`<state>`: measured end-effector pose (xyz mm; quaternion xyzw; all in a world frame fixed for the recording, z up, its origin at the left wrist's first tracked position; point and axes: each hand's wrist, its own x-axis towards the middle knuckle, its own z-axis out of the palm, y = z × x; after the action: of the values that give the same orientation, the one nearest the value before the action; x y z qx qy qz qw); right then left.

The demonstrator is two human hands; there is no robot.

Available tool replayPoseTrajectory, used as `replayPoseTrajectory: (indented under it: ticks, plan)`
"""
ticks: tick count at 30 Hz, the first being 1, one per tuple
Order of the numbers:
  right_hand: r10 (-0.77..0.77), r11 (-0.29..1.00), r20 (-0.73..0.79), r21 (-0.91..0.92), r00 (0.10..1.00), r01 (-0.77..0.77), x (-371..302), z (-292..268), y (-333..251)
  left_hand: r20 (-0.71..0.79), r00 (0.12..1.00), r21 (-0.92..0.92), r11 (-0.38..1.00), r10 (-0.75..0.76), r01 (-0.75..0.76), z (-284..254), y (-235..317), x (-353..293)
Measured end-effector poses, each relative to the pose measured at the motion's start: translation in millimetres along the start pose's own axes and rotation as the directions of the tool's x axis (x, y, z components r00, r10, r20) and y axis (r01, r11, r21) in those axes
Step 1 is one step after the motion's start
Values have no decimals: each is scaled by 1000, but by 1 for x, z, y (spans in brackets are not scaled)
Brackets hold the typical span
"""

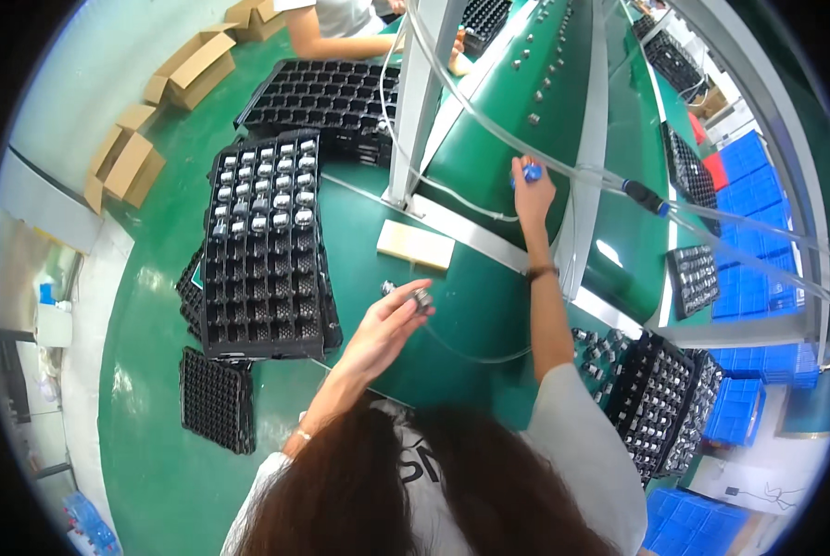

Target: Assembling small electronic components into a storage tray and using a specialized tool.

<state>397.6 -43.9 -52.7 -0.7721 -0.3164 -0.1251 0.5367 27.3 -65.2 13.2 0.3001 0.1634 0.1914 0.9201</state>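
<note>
My left hand (383,332) is closed around a small silvery metal part (421,300), gripped between thumb and fingers above the green tabletop (461,320). Another small metal piece (388,288) shows just beyond its fingers; whether the hand touches it I cannot tell. Farther off to the right, my right hand (534,199) reaches over the green conveyor belt (489,148). Its fingers wrap a small blue object (531,171), whose kind is mostly hidden by the grip. A cream-coloured rectangular block (415,245) lies on the table between the two hands.
A black compartment tray (267,287), its far rows filled with metal parts, lies at left. More black trays (318,93) sit behind it. A grey metal post (424,102) and clear hoses (498,130) cross the workspace. Loaded trays (651,394) stand at right. A co-worker's arm (341,44) is opposite.
</note>
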Motion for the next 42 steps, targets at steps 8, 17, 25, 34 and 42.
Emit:
replayPoseTrajectory:
  ticks: [8,17,25,34,42]
  plan:
    - [-81,972,-6,-221,997,78,-1,12,1,-111,994,32,999,21,-18,-4,-16,18]
    - [342,668,229,622,911,-407,-48,-38,-88,-207,971,42,993,116,-109,4,-14,42]
    - [196,544,595,596,780,-591,-147,-71,-167,-183,969,31,986,169,-166,5,-19,41]
    - [72,594,680,559,730,-579,-164,-77,-165,-167,979,107,989,115,-98,-5,-16,22]
    - [-93,623,672,615,734,-484,-169,-63,-170,-180,974,214,972,137,-97,-15,-1,5]
